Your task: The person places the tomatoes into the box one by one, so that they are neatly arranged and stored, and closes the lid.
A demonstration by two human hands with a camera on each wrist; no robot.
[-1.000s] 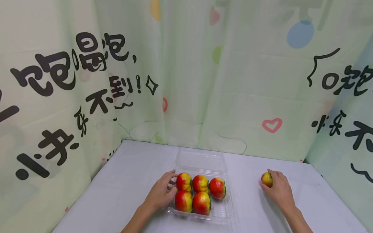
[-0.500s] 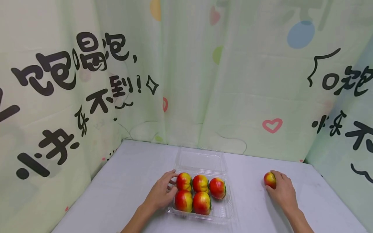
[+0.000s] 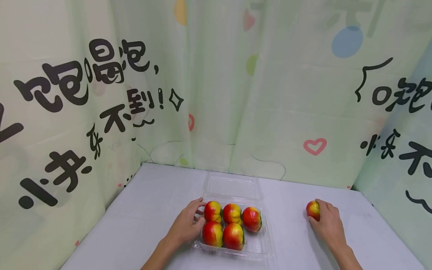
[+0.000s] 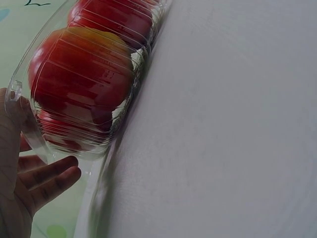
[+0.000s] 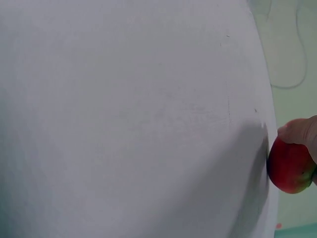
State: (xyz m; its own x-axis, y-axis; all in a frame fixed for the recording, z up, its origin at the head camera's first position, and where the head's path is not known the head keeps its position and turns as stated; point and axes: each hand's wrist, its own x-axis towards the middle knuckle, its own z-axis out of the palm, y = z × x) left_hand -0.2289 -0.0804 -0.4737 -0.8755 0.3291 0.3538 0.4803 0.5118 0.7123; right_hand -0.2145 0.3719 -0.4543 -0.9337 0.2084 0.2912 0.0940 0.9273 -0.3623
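Note:
A clear plastic clamshell box (image 3: 256, 245) lies with its lid raised back, holding several round red-and-yellow fruits (image 3: 233, 236) with green at one end. My left hand (image 3: 185, 225) rests at the box's left side, its fingers spread and loosely bent near the rim. In the left wrist view the fingers (image 4: 52, 181) extend beside the clear wall, apart from the fruit inside. To the right of the box, my right hand (image 3: 329, 221) grips a single red-and-yellow fruit (image 3: 312, 210) between thumb and fingers. The right wrist view shows the thumb across this fruit (image 5: 291, 166); the other fingers are mostly hidden.
The clear lid (image 3: 233, 187) lies flat behind the box. A white-covered table (image 3: 148, 202) carries everything. Pale green curtains (image 3: 216, 93) with black lettering enclose the back and both sides. The front right of the box holds no fruit.
My right hand has shifted slightly to the right, and the fruit it holds shows more red toward me. My left hand and the box have stayed put.

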